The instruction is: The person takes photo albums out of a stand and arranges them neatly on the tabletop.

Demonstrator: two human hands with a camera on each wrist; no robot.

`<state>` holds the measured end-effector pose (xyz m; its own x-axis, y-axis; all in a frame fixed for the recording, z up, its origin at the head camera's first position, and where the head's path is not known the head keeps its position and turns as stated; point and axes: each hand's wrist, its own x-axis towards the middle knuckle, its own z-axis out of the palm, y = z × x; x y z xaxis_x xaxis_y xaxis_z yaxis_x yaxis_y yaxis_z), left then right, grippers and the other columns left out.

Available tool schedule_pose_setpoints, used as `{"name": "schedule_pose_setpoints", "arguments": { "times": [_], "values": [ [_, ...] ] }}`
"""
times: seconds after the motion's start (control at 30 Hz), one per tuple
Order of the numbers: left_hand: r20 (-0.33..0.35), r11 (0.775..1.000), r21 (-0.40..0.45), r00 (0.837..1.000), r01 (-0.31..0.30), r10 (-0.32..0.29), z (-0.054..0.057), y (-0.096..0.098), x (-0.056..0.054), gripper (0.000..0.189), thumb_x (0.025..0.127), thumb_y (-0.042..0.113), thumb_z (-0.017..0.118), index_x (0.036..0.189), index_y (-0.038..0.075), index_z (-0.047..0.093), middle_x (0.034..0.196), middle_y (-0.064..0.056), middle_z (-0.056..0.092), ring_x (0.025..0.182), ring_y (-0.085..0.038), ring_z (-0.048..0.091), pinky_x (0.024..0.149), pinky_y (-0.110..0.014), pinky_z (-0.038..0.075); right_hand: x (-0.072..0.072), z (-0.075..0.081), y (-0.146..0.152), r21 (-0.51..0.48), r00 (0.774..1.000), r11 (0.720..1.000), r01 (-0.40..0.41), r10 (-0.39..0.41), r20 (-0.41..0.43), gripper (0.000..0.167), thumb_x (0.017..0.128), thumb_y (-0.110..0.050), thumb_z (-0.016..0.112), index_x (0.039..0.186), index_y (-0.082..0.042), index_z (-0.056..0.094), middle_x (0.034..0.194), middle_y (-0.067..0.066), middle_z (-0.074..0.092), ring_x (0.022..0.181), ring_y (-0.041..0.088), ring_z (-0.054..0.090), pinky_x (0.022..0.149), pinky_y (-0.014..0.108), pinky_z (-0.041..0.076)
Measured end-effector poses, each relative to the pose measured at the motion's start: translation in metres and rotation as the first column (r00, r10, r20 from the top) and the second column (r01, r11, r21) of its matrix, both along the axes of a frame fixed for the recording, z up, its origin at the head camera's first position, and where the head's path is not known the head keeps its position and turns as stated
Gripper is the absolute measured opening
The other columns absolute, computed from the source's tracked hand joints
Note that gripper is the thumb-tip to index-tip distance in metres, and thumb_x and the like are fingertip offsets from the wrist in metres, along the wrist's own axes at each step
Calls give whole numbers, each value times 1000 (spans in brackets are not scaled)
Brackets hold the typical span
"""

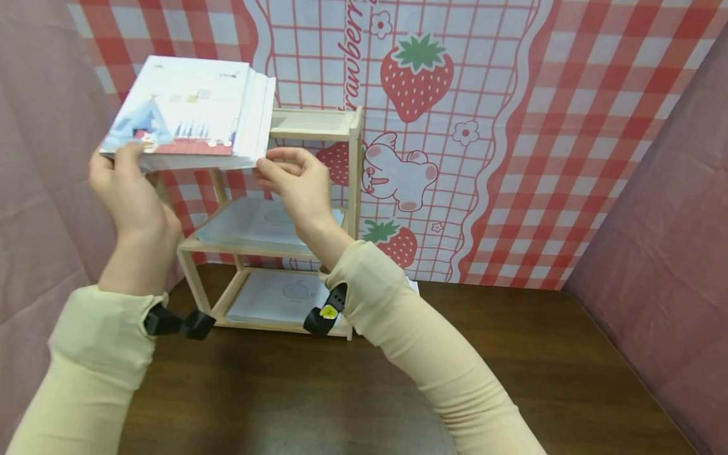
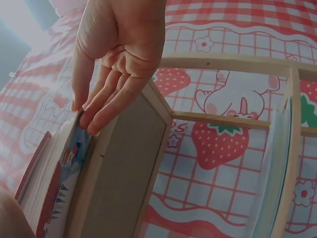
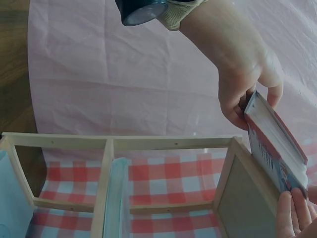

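A thick picture book [image 1: 188, 104], its white cover showing a blue tent and a red floor, is close over the left part of the wooden rack's [image 1: 355, 170] top shelf. My left hand [image 1: 127, 196] grips its near left corner, thumb on the cover. At the near right corner, my right hand [image 1: 301, 189] pinches the edge between thumb and fingers. In the left wrist view the right hand [image 2: 121, 59] holds the book's [image 2: 64, 173] end beside the shelf board. The right wrist view has the left hand [image 3: 247, 74] around the far end of the book [image 3: 277, 144].
Pale translucent sheets lie on the middle shelf [image 1: 256, 221] and bottom shelf [image 1: 273, 297] of the rack. It stands on a brown wooden table [image 1: 512, 354]. Behind hangs a strawberry-print cloth [image 1: 415, 82]; pink curtains [image 1: 665, 221] close off both sides.
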<state>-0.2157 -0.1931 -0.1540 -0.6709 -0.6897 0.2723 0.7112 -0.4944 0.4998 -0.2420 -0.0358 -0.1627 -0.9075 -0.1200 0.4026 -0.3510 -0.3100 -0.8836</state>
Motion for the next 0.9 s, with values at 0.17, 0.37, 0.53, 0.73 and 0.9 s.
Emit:
{"name": "schedule_pose_setpoints", "arguments": {
  "times": [0.17,0.37,0.53,0.73,0.9],
  "values": [
    [-7,1000,7,1000,6,-6,-5,0,3,27,81,-5,51,107,1,58,108,-12,61,81,-19,58,68,-24,46,0,-1,2,46,999,999,-17,14,52,28,84,-6,63,109,3,59,100,19,66,85,26,67,73,25,54],
    [-28,1000,5,1000,0,0,-9,1,3,28,81,-7,50,107,0,59,108,-14,61,80,-20,59,67,-25,46,0,-4,2,68,996,996,-56,51,67,32,87,-9,59,116,4,56,105,19,65,89,28,66,74,24,53],
    [-28,1000,15,999,17,-16,-11,4,4,28,81,-7,50,107,-1,58,110,-15,61,81,-20,59,67,-25,47,0,-7,3,68,995,993,-93,90,45,35,91,-7,52,123,7,50,110,23,61,95,31,63,76,24,53],
    [-25,1000,25,1000,16,-16,-15,6,4,28,80,-10,50,106,-2,56,108,-14,58,80,-21,57,65,-25,48,0,-8,5,53,991,990,-131,130,29,35,93,-4,46,126,9,46,111,26,59,99,33,61,79,26,52],
    [-31,997,60,998,52,-50,-16,8,4,30,80,-13,50,107,-3,55,110,-14,58,86,-22,57,71,-26,49,0,-10,8,52,990,988,-144,144,2,32,94,-4,44,124,9,48,113,26,58,101,33,60,80,26,52]
  ]
}}
